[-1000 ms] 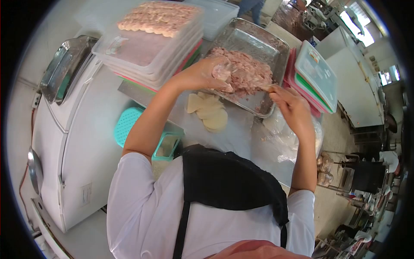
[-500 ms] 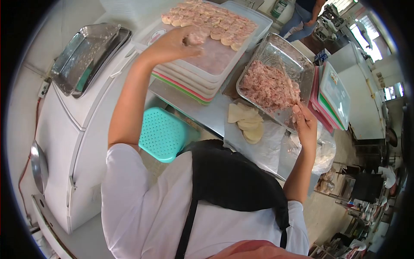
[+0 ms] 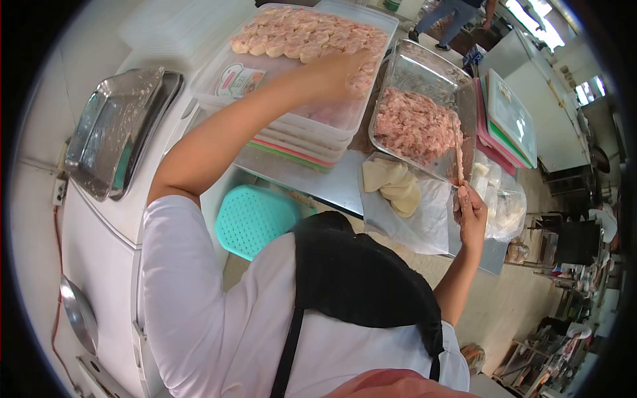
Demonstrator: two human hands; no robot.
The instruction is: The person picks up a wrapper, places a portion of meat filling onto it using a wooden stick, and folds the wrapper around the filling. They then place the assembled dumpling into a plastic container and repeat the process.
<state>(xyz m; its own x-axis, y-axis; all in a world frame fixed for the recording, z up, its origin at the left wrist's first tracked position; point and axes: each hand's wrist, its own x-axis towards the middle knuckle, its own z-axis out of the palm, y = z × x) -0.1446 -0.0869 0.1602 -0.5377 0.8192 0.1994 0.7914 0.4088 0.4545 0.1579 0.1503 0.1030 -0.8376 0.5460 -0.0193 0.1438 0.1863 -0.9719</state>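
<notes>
My left hand (image 3: 345, 74) reaches over a clear plastic container (image 3: 219, 99) at the end nearer the meat pan. Motion smears its fingers, so its grip is hidden. Rows of raw meat-filled dumplings (image 3: 285, 33) cover the far part of that container. In my right hand (image 3: 471, 213), closed, is a thin meat-smeared stick (image 3: 460, 156), its tip over a metal pan (image 3: 434, 60). Pink ground meat (image 3: 415, 126) lies heaped in the pan. Just in front, round pale dough wrappers (image 3: 398, 186) overlap on a plastic sheet (image 3: 424, 225).
More trays and coloured lids are stacked beneath the container. Other lidded containers (image 3: 511, 119) stand right of the pan, beside bagged white items (image 3: 504, 205). A turquoise stool (image 3: 255, 222) is below the table. Metal trays (image 3: 109, 132) rest at left. A person (image 3: 454, 16) stands farther back.
My left hand has moved right across the container, toward its pan-side end. My right hand has drawn back lower, and the stick now shows clearly. The view has shifted slightly.
</notes>
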